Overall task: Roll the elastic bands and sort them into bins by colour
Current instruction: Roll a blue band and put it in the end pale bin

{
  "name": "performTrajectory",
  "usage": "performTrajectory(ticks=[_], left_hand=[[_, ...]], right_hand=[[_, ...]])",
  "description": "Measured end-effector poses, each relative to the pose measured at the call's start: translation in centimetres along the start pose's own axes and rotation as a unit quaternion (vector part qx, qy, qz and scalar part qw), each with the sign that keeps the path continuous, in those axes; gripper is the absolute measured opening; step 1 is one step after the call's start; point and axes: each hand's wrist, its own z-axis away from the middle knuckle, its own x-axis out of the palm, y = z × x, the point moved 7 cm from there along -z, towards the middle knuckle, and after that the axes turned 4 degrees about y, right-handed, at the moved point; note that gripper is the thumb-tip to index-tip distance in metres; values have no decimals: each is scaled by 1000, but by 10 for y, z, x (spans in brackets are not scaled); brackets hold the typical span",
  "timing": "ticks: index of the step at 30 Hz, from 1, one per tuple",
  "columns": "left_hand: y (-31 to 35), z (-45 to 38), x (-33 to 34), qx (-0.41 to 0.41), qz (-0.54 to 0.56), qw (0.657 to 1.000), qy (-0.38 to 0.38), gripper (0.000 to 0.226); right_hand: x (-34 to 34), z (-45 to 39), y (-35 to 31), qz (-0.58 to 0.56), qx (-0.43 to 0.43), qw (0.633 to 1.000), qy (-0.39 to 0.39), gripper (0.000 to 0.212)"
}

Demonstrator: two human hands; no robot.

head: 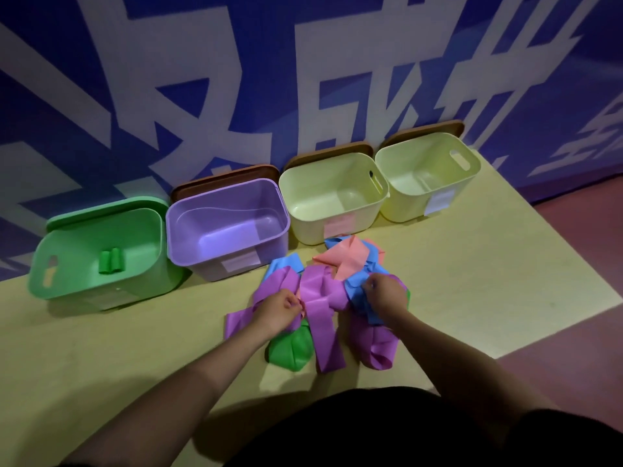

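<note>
A loose pile of flat elastic bands lies on the yellow mat: purple bands (317,298), blue bands (286,262), a pink band (350,257) and a green band (290,348). My left hand (279,310) pinches a purple band at the pile's left side. Curled fingers of my right hand (386,296) grip the bands at the right side, where blue and purple overlap. Four bins stand in a row behind: a green bin (67,284) holding two rolled green bands (111,260), a purple bin (188,251), and two pale yellow bins (303,227) (472,173).
The yellow mat (472,281) runs up to a blue wall with white lettering. Brown lids (219,178) lean behind three bins, a green lid behind the green one. Red floor (580,237) borders the mat on the right. My dark lap fills the bottom edge.
</note>
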Motion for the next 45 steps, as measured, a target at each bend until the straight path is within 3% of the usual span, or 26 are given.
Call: performTrajectory(ticks=[4, 8, 13, 18, 25, 29, 31, 34, 38, 40, 45], left_hand=[[32, -5, -10, 17, 90, 996, -9, 18], [85, -1, -25, 43, 236, 971, 14, 9], [153, 5, -35, 83, 319, 944, -17, 23], [189, 29, -37, 78, 375, 917, -108, 30], [204, 65, -83, 164, 430, 885, -78, 18], [203, 81, -129, 182, 528, 828, -46, 37], [201, 90, -145, 197, 540, 817, -48, 44], [187, 97, -157, 182, 528, 829, -45, 39], [158, 102, -166, 171, 447, 878, 8, 20], [150, 106, -168, 158, 447, 880, 21, 13], [140, 113, -156, 132, 427, 893, -46, 15]], right_hand=[[-37, -2, -23, -104, -92, 990, -10, 37], [-84, 6, -49, -230, -147, 962, -18, 22], [-140, 30, -91, -367, -196, 908, -55, 25], [-174, 54, -119, -489, -216, 841, -80, 16], [-222, 70, -144, -491, -218, 843, -14, 8], [-238, 88, -156, -429, -271, 861, 29, 19], [-235, 98, -162, -365, -299, 880, 50, 21], [-233, 110, -165, -338, -308, 884, 98, 12], [-230, 129, -167, -312, -316, 885, 138, 8], [-223, 137, -168, -308, -317, 886, 141, 7], [-202, 146, -165, -372, -281, 872, 152, 11]])
